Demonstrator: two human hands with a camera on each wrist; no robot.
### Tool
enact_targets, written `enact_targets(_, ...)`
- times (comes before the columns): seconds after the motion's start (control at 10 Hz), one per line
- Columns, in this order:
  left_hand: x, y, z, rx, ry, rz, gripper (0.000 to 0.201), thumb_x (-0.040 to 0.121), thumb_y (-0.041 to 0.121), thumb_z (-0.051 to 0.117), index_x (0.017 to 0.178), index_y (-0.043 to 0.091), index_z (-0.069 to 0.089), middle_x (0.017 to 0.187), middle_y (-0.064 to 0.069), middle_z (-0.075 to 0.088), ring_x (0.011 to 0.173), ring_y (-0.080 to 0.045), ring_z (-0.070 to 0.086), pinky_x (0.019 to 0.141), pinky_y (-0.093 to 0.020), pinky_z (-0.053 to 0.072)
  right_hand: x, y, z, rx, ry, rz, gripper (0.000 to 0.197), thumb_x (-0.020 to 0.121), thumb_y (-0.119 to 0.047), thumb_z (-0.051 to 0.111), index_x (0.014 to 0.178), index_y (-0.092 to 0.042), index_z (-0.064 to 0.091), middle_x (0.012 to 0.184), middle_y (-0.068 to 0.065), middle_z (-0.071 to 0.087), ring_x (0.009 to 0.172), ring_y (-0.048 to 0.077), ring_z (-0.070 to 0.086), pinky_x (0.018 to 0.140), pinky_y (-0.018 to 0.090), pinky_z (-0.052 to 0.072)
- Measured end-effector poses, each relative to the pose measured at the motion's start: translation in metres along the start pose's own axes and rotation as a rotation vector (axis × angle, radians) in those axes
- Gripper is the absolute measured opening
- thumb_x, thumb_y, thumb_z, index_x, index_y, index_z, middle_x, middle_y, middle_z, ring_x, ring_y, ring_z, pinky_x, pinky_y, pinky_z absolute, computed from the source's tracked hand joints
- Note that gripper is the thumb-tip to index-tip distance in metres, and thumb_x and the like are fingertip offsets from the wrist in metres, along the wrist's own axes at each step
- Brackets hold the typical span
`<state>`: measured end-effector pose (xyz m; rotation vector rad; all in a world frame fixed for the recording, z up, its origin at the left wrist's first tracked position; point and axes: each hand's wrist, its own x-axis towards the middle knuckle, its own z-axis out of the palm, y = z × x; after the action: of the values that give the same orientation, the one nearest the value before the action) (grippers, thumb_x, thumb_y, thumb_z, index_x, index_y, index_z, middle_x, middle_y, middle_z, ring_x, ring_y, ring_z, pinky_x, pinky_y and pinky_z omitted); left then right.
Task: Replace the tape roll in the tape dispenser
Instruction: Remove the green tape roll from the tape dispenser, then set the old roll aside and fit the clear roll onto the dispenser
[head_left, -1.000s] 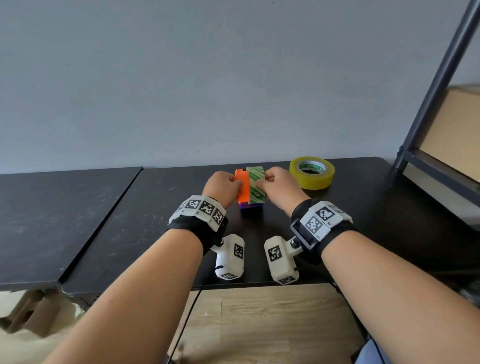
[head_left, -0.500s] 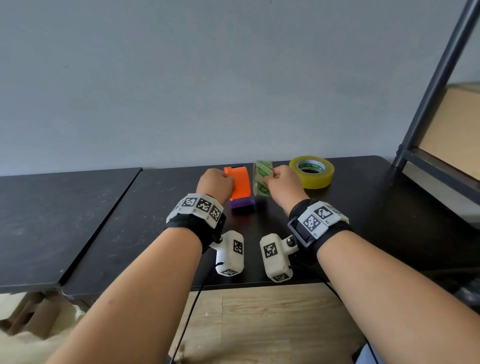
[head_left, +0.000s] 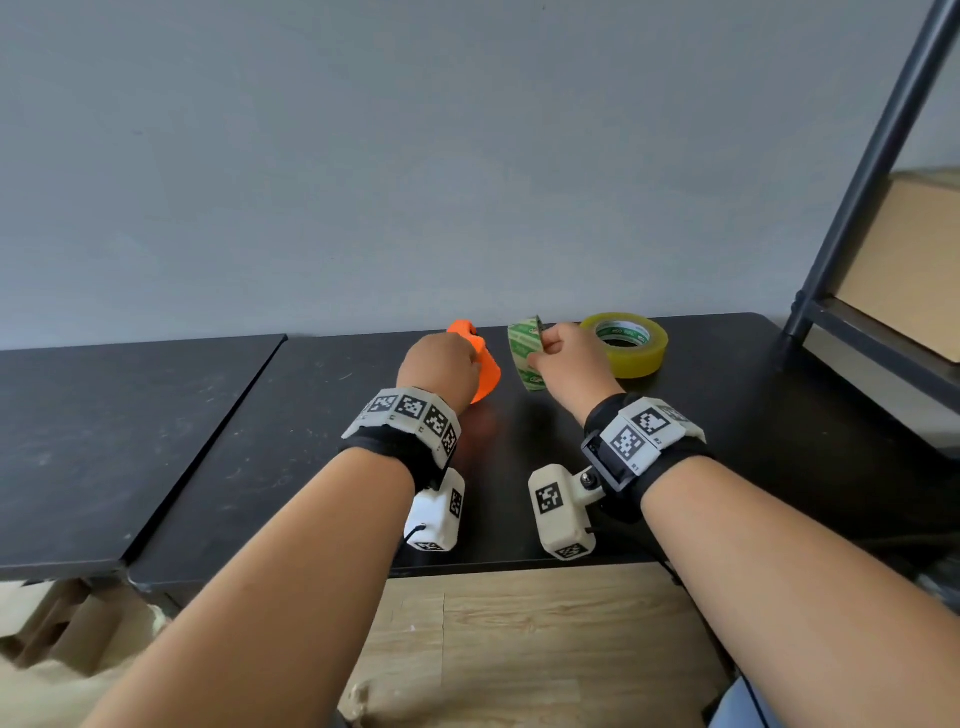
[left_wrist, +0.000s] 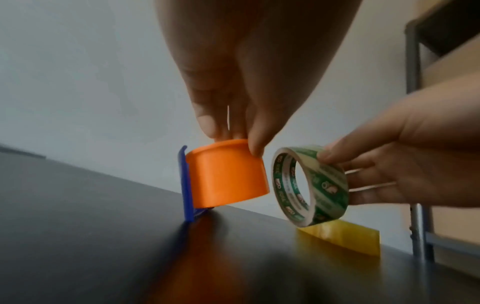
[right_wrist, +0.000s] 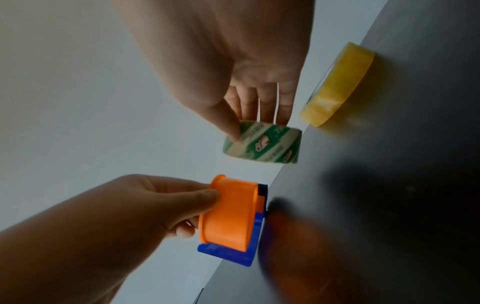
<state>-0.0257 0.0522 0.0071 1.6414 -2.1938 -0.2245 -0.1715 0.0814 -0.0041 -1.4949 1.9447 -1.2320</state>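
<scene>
The tape dispenser (head_left: 483, 366) (left_wrist: 228, 176) (right_wrist: 230, 214) has an orange drum on a blue base and stands on the black table (head_left: 322, 447). My left hand (head_left: 441, 366) (left_wrist: 233, 133) (right_wrist: 187, 209) grips the drum with thumb and fingers. Just right of it, apart from the drum, my right hand (head_left: 558, 358) (left_wrist: 335, 164) (right_wrist: 249, 123) pinches a green-and-white tape roll (head_left: 527, 353) (left_wrist: 311, 185) (right_wrist: 262, 143) on edge, its hole facing the drum. The drum carries no roll.
A larger yellow tape roll (head_left: 628, 343) (right_wrist: 337, 86) lies flat on the table behind my right hand. A dark metal shelf frame (head_left: 872, 171) with a cardboard box (head_left: 904, 265) stands at the right. A second black table (head_left: 104, 431) adjoins on the left.
The green roll, which was on the orange drum a second ago, has come off to the right in my right hand. My left hand has turned the dispenser and kept hold of it.
</scene>
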Motion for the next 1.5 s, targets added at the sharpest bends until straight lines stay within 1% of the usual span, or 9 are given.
enact_targets(0.2,0.004,0.017,0.005,0.028,-0.229,-0.172,0.023,0.087,0.013,0.041,0.098,0.025,0.025,0.083,-0.008,0.045,0.065,-0.026,0.043,0.060,-0.036,0.042,0.001,0.011,-0.002,-0.099,-0.005,0.005,0.032,0.089,-0.006,0.059,0.120,-0.008,0.062,0.120,0.011,0.068,0.114,0.027,0.062,0.098,0.042,0.050)
enact_targets(0.3,-0.001,0.018,0.009,0.097,-0.207,-0.095,0.015,0.092,0.013,0.045,0.089,0.020,0.032,0.087,-0.007,0.051,0.082,-0.026,0.048,0.079,-0.035,0.047,-0.001,0.016,-0.006,-0.138,-0.018,-0.005,0.031,0.089,-0.004,0.056,0.118,-0.008,0.063,0.118,0.010,0.068,0.111,0.026,0.063,0.097,0.041,0.051)
enact_targets(0.4,0.002,0.024,0.008,0.107,-0.264,-0.106,0.007,0.086,0.015,0.048,0.085,0.013,0.042,0.084,-0.012,0.053,0.078,-0.028,0.051,0.072,-0.032,0.039,-0.002,0.019,-0.010,-0.147,-0.012,-0.011,0.031,0.088,-0.004,0.055,0.117,-0.009,0.065,0.118,0.010,0.068,0.111,0.026,0.063,0.095,0.037,0.051)
enact_targets(0.5,0.002,0.029,0.015,0.170,-0.144,0.074,0.026,0.085,0.028,0.057,0.104,0.015,0.070,0.108,-0.010,0.064,0.105,-0.031,0.060,0.083,-0.035,0.051,-0.007,0.020,-0.021,-0.127,0.038,-0.021,0.029,0.089,-0.005,0.054,0.116,-0.008,0.064,0.118,0.010,0.068,0.110,0.026,0.062,0.094,0.036,0.050)
enact_targets(0.7,0.002,0.063,0.026,0.128,-0.081,0.199,0.034,0.090,0.027,0.050,0.120,0.018,0.066,0.125,-0.010,0.060,0.117,-0.027,0.056,0.098,-0.038,0.047,-0.018,0.031,-0.055,-0.201,0.111,0.016,0.030,0.091,-0.010,0.050,0.116,-0.009,0.065,0.113,0.010,0.069,0.105,0.029,0.062,0.084,0.029,0.045)
enact_targets(0.8,0.002,0.084,0.038,0.102,-0.126,0.203,0.037,0.091,0.025,0.052,0.126,0.018,0.061,0.132,-0.012,0.050,0.121,-0.030,0.051,0.100,-0.040,0.046,-0.022,0.046,-0.077,-0.312,0.156,0.042,0.024,0.086,-0.006,0.052,0.105,-0.004,0.067,0.103,0.014,0.070,0.100,0.035,0.063,0.085,0.038,0.051)
enact_targets(1.2,0.006,0.124,0.063,0.031,-0.178,0.240,0.032,0.088,0.018,0.053,0.114,0.006,0.067,0.127,-0.013,0.053,0.112,-0.030,0.058,0.091,-0.035,0.048,-0.016,0.096,-0.116,-0.636,0.082,0.254,0.026,0.094,-0.016,0.049,0.112,-0.013,0.068,0.116,0.011,0.067,0.112,0.033,0.061,0.092,0.036,0.043)
enact_targets(1.3,0.009,0.123,0.063,0.042,-0.185,0.237,0.032,0.089,0.018,0.052,0.115,0.006,0.066,0.127,-0.013,0.053,0.113,-0.029,0.058,0.091,-0.034,0.047,-0.012,0.098,-0.116,-0.640,0.093,0.252,0.022,0.091,-0.016,0.053,0.108,-0.012,0.067,0.111,0.011,0.068,0.110,0.034,0.062,0.082,0.033,0.039)
enact_targets(1.5,0.017,0.111,0.058,0.047,-0.164,0.221,0.031,0.088,0.016,0.052,0.114,0.010,0.067,0.125,-0.012,0.054,0.114,-0.029,0.056,0.091,-0.035,0.046,-0.003,0.079,-0.106,-0.554,0.154,0.151,0.036,0.090,-0.016,0.052,0.125,-0.014,0.060,0.127,0.014,0.057,0.119,0.037,0.054,0.092,0.042,0.045)
